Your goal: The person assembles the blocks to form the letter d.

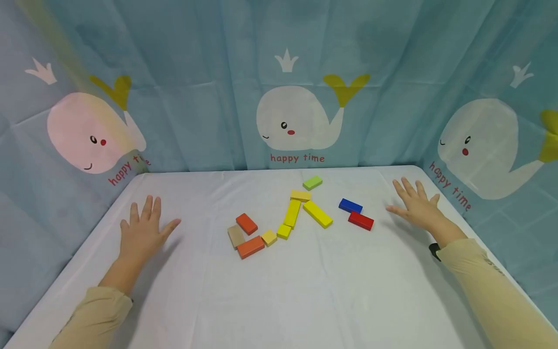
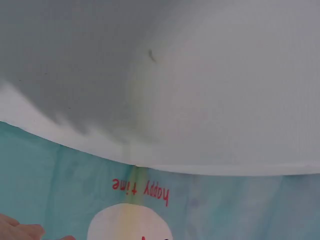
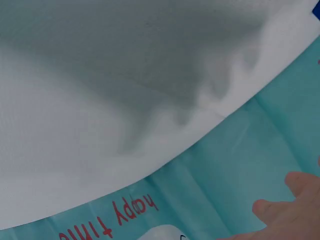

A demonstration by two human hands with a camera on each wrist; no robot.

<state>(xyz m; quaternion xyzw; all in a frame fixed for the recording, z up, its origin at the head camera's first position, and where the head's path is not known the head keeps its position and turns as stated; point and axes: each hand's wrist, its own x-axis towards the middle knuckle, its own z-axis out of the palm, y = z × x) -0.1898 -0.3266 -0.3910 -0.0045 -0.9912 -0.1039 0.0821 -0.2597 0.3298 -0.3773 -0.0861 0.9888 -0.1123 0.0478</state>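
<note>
My left hand [image 1: 141, 236] is held over the left side of the white table with fingers straight and thumb spread, holding nothing. Over the right side, my right hand [image 1: 418, 208] is likewise spread and bare. Nearest to it lie a red block [image 1: 361, 221] and a blue block [image 1: 350, 205], touching end to side. Closest to the left hand are a tan block [image 1: 236, 236] and two orange blocks, one behind [image 1: 246, 224] and one in front [image 1: 251, 247]. In the wrist views, only fingertips of the left hand [image 2: 22, 230] and part of the right hand [image 3: 295, 212] show.
From the front orange block a line runs back: a pale yellow cube [image 1: 269, 237], a yellow cube [image 1: 284, 231], a long yellow block [image 1: 292, 213] and a pale yellow block [image 1: 301, 196]. Another yellow block [image 1: 317, 214] slants beside it. A green block [image 1: 312, 182] lies behind. Whale-print curtains [image 1: 187, 121] border the table [image 1: 270, 300].
</note>
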